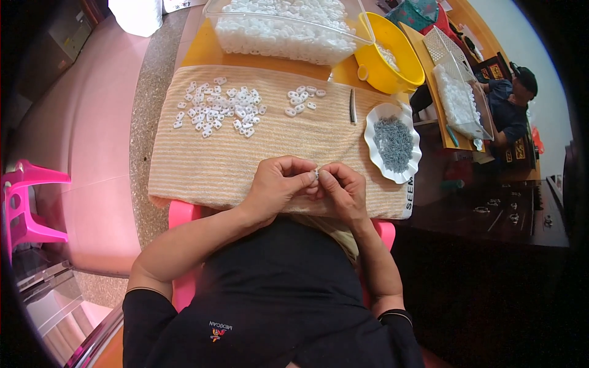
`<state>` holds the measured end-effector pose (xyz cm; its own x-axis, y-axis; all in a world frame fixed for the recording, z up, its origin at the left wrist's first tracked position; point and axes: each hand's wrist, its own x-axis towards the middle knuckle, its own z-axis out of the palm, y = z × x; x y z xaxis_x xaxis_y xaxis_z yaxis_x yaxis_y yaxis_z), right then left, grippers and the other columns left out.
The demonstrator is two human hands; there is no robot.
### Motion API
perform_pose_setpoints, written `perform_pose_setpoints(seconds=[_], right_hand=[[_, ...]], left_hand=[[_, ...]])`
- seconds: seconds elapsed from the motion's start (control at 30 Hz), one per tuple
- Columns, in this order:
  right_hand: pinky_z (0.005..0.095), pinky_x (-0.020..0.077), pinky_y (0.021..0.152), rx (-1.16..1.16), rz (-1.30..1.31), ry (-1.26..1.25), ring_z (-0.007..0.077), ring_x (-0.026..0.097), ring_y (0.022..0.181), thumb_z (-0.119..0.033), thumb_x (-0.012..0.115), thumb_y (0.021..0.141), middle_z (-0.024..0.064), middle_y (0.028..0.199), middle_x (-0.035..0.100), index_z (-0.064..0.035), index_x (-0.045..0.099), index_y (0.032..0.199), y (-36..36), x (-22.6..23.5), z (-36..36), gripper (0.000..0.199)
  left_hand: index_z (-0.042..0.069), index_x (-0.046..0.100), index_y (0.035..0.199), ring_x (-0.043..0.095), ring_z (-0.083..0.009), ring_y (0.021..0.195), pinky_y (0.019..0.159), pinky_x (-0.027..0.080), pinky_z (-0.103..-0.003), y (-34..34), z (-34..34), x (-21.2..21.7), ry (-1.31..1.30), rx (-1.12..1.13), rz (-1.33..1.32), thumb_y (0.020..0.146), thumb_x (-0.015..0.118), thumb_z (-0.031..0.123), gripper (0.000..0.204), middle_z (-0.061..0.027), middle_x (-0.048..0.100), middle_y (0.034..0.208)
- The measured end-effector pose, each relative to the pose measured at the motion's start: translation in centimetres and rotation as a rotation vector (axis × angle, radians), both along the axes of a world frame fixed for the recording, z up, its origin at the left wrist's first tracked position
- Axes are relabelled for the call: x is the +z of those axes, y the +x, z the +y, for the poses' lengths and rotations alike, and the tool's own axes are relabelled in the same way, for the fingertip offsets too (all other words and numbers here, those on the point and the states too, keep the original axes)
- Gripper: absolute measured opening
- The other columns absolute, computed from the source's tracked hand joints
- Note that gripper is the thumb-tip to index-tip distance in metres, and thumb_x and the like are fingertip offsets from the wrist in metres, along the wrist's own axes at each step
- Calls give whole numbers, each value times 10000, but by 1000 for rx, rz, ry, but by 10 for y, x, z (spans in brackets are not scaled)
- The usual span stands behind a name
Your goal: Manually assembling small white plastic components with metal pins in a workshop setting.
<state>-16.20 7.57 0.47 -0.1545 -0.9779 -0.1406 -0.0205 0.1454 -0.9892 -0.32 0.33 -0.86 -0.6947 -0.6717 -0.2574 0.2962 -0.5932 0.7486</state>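
Near the front edge of the towel, my left hand (273, 184) and my right hand (346, 189) meet with thumbs and fingertips pinched together. Between them shows a bit of a small white plastic piece (316, 173), mostly hidden by the fingers. Beyond my left hand lies a loose spread of small white two-holed plastic pieces (240, 113). A smaller cluster of similar oval pieces (299, 100) is to its right. Right of my hands, small grey screw-like parts (392, 144) fill a white wavy-rimmed dish (370, 136). A thin dark-and-light stick (353, 106) lies beside the dish.
A striped beige towel (282, 144) covers the work surface. Behind it stand a clear bin (288, 27) heaped with white pieces and a yellow basket (402, 76). At right, another person (512, 101) sits by a second clear bin (457, 101). A pink stool (30, 208) is at left.
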Motion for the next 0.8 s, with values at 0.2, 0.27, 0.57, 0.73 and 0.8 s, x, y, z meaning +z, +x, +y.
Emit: perform_pose_setpoints(seconds=[0.2,0.27,0.57,0.73,0.8], right_hand=[[210,494,616,4,-2,-4,94,608,663,-141,534,966,49,750,637,26,602,916,1,-2,0,187],[206,490,614,23,37,8,91,608,671,-142,529,968,48,752,638,24,605,908,0,-2,0,192],[213,481,613,3,-60,6,95,591,652,-162,531,968,54,753,638,26,609,899,1,4,-2,216],[223,489,619,-2,-120,23,108,593,654,-164,535,965,60,758,636,32,611,926,1,6,-2,214],[233,498,620,3,-136,26,115,593,650,-162,534,965,65,765,635,37,610,949,0,5,-2,213]], left_hand=[[-51,625,991,636,-136,769,718,548,-254,-1,2,2,-14,14,-22,867,637,30,149,-84,655,863],[-51,627,987,635,-135,766,714,546,-252,-1,3,0,-37,15,-30,866,639,32,147,-83,655,857],[-52,626,999,632,-129,766,704,543,-249,-2,2,-2,-43,22,-30,869,637,36,157,-82,656,862],[-54,618,1014,633,-132,775,713,547,-252,-2,1,-2,-14,26,0,873,631,33,166,-86,655,880],[-51,617,1013,635,-133,780,719,549,-255,-1,0,-2,14,25,1,875,627,29,160,-88,656,885]])
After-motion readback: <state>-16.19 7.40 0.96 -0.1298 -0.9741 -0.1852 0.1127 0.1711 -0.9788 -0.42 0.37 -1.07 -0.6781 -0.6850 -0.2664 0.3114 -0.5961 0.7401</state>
